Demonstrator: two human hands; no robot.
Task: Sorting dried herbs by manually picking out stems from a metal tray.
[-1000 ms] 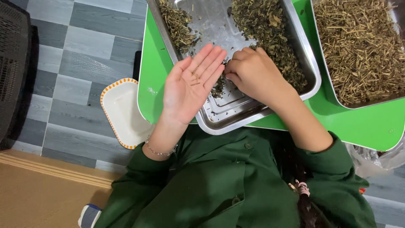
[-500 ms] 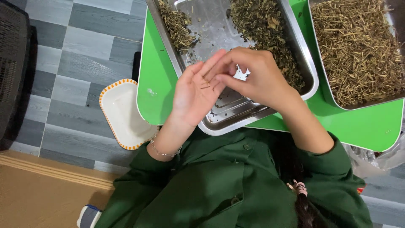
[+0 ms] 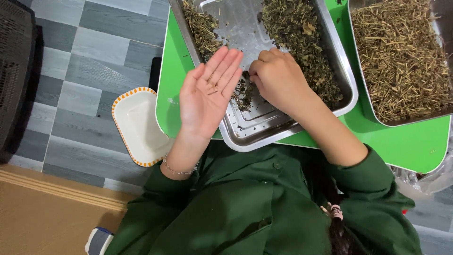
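My left hand (image 3: pixel 206 94) is held flat, palm up, over the near left corner of a steel tray (image 3: pixel 264 134), with a few tiny dried bits lying on the palm. My right hand (image 3: pixel 279 81) is curled, its fingertips down in a small heap of dried dark-green leaves (image 3: pixel 243 92) in the tray. A bigger pile of the same leaves (image 3: pixel 302 42) fills the tray's right side and a smaller pile (image 3: pixel 202 26) lies at its far left. What the right fingers pinch is hidden.
A second steel tray of dried yellowish stems (image 3: pixel 401 56) stands to the right. Both trays rest on a green table (image 3: pixel 415 141). A white dish with an orange rim (image 3: pixel 137 125) sits on the grey tiled floor at the left, beside a dark object (image 3: pixel 14 71).
My right hand has left the left palm and dropped back into the leaves in the tray. My left hand has flattened out, palm up.
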